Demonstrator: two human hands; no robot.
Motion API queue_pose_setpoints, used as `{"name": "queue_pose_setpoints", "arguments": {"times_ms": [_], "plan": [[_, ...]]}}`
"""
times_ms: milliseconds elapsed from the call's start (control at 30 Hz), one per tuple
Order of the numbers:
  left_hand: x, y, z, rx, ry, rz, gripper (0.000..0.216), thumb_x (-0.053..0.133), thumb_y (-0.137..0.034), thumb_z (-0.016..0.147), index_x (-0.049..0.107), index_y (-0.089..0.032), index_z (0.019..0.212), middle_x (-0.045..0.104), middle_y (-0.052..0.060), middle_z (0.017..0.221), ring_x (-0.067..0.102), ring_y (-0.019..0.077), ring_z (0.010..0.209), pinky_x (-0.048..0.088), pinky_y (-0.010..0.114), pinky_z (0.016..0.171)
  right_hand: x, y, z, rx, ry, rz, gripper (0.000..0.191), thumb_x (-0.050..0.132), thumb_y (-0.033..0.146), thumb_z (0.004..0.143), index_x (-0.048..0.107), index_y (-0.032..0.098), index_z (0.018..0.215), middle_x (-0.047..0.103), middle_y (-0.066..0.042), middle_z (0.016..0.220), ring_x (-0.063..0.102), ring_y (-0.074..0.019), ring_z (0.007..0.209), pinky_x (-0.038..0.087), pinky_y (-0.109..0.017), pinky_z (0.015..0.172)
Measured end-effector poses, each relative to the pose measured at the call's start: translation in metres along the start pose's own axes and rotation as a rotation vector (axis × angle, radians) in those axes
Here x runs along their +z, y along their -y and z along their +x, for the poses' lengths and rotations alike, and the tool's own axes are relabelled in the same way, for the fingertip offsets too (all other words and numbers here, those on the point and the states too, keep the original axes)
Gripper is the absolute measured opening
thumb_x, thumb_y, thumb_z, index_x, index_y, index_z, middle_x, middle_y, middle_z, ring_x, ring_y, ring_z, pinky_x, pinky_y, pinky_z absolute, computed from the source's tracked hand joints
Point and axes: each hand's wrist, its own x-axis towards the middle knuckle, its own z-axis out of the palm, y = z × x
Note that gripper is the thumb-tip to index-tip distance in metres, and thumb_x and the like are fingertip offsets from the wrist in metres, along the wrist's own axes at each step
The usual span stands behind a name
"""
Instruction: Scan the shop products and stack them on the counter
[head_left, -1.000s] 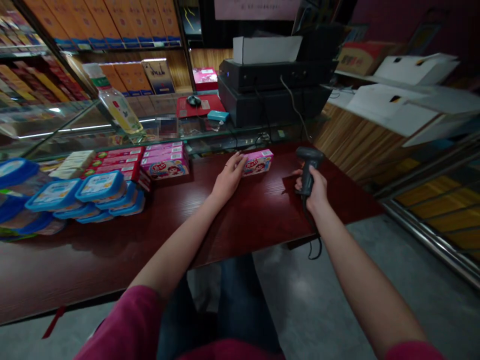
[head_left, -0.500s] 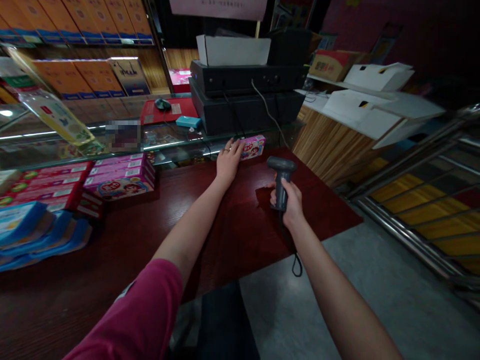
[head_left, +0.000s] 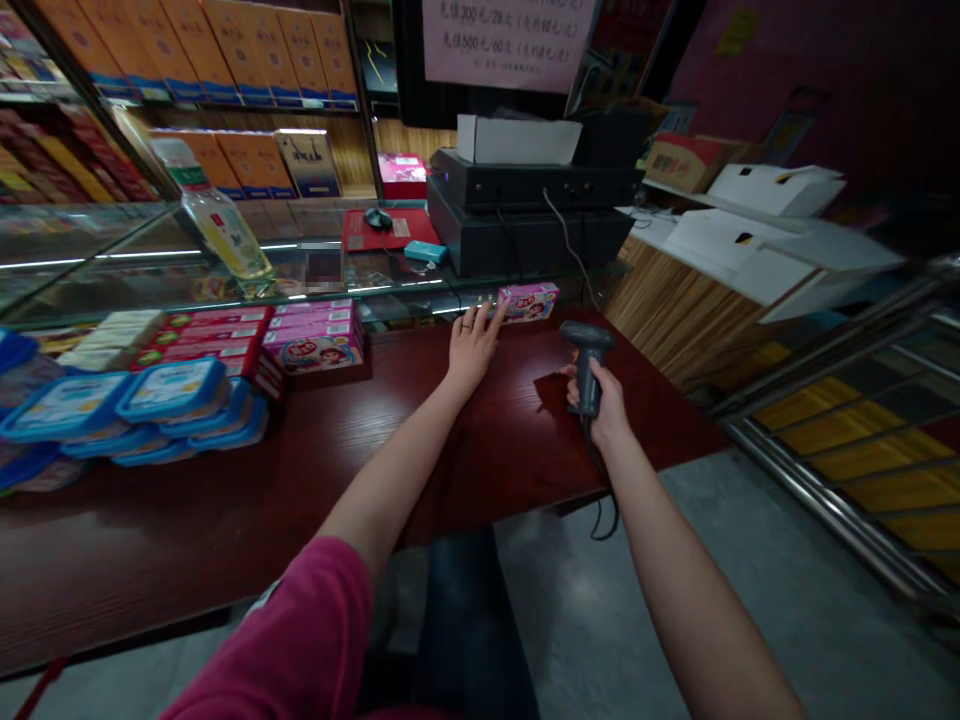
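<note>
Pink box [head_left: 529, 302] stands at the counter's [head_left: 525, 440] far side, left hand [head_left: 472, 350] spread beside its left end, contact unclear; right hand [head_left: 600, 395] grips a scanner [head_left: 588, 338]. Placing seems underway; next calls for lifting the left hand clear.

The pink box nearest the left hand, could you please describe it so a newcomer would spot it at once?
Find the dark red counter and look to its far edge, in front of the stacked black machines. There, just right of the left hand, sits a small pink printed box. It stands alone, unlike the similar pink boxes grouped further left beside the red boxes.
</note>
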Motion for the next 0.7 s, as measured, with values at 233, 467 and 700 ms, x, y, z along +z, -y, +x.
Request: {"name": "queue_pose_setpoints", "arguments": {"times_ms": [233,467,700], "plan": [[-0.091,0.106,-0.117,-0.101,-0.089,0.084,0.067,0.046,-0.02,0.108,0.039,-0.029,0.174,0.046,0.009,0.176,0.036,0.031,0.168,0.029,0.053,0.138,0.019,0.008,-0.009,0.119,0.123,-0.099,0.052,0.09,0.053,0.068,0.075,0.019,0.103,0.082,-0.005,0.084,0.055,-0.0123,0.043,0.043,-0.025,0.036],[-0.119,0.179,-0.153,-0.396,-0.221,0.18,0.074,0.047,-0.021,0.105,0.025,0.007,0.17,0.027,0.027,0.181,0.01,0.0423,0.173,0.025,0.063,0.139,0.12,-0.017,-0.021,0.189,0.33,-0.081,0.051,0.083,0.062,0.078,0.075,0.022,0.107,0.082,-0.004,0.09,0.053,-0.0105,0.043,0.043,-0.027,0.041],[-0.124,0.184,-0.148,-0.395,-0.21,0.166,0.06,0.045,-0.011,0.104,0.049,-0.01,0.164,0.056,0.026,0.163,0.034,0.0344,0.168,0.031,0.057,0.136,0.198,-0.068,-0.053,0.287,0.511,-0.05,0.044,0.072,0.068,0.088,0.066,0.024,0.09,0.076,-0.001,0.083,0.045,-0.0086,0.041,0.036,-0.027,0.039]]}}
